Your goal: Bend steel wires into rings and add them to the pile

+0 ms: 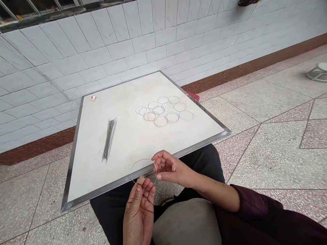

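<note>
My left hand (139, 211), palm up near the table's front edge, pinches the lower part of a thin wire ring (131, 169) between thumb and fingers. A tan wrap or small pad (141, 180) shows at one of its fingertips. At the ring's right side is my right hand (172, 170), its thumb and curled fingers apart around the wire; whether a fingertip touches it is hard to see. Several similar wire rings (186, 115) lie partly overlapping on the right of the white table (127, 139). Left of them lies a bundle of straight dark wires (109, 139).
A small red and white item (93, 98) sits at the table's far left corner. The table's metal edging (199, 145) runs just beyond my knees. Behind stands a white tiled wall (122, 44). A round stool (318, 72) is on the floor at far right.
</note>
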{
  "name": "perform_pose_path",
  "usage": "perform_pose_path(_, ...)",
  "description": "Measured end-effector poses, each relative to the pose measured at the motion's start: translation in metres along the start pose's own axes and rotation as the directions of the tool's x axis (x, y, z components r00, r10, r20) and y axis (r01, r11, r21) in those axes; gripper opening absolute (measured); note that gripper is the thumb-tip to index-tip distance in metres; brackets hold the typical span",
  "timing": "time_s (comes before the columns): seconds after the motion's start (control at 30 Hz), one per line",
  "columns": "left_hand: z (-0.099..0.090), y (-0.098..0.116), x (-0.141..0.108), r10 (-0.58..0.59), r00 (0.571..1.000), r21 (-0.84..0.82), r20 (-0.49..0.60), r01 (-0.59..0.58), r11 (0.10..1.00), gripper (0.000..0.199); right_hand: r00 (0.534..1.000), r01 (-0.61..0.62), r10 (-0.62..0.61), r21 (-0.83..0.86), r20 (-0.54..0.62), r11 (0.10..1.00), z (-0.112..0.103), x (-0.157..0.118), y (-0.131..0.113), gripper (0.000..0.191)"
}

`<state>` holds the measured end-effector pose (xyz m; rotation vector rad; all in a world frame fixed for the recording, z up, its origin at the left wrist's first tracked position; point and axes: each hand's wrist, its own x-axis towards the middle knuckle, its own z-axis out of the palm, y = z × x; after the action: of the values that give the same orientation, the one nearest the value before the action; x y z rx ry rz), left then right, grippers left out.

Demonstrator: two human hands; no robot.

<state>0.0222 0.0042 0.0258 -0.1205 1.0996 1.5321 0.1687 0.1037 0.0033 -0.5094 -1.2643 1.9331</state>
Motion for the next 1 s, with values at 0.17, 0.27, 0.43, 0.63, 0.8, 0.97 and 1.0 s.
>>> perform_pose_path(0.17, -0.002, 0.000, -0.001, -0.038, 0.998, -0.045, 0.054, 0.040, 0.998, 0.013, 0.995, -0.086, 0.084, 0.028, 0.062, 0.996, -0.001, 0.001, 0.007, 0.030)
perform_pose_path(0.27, -0.003, -0.001, 0.002, -0.035, 0.992, -0.058, 0.125, 0.043, 0.997, 0.016, 0.994, -0.094, 0.092, 0.029, 0.059, 0.995, -0.001, 0.001, 0.007, 0.029)
perform_pose_path(0.43, -0.004, -0.003, 0.004, -0.017, 0.982, -0.042, 0.188, 0.025, 0.999, 0.021, 0.990, -0.132, 0.127, 0.065, 0.065, 0.989, 0.001, -0.001, 0.001, 0.032)
perform_pose_path(0.63, -0.005, -0.005, 0.005, -0.004, 0.977, -0.021, 0.211, 0.008, 1.000, 0.022, 0.991, -0.128, 0.123, 0.085, 0.060, 0.988, -0.001, -0.002, 0.000, 0.028)
perform_pose_path(0.8, -0.005, -0.007, 0.005, 0.007, 0.991, 0.022, 0.131, -0.010, 1.000, 0.024, 0.995, -0.096, 0.095, 0.149, 0.012, 0.984, -0.001, -0.001, 0.008, 0.024)
perform_pose_path(0.97, -0.003, -0.006, 0.005, 0.042, 0.993, -0.008, 0.108, -0.041, 0.999, 0.020, 0.994, -0.106, 0.096, 0.194, 0.062, 0.975, 0.006, 0.001, 0.012, 0.030)
perform_pose_path(1.0, -0.003, -0.006, 0.005, 0.048, 0.993, -0.013, 0.110, -0.047, 0.999, 0.019, 0.992, -0.113, 0.099, 0.193, 0.083, 0.975, 0.007, 0.001, 0.012, 0.031)
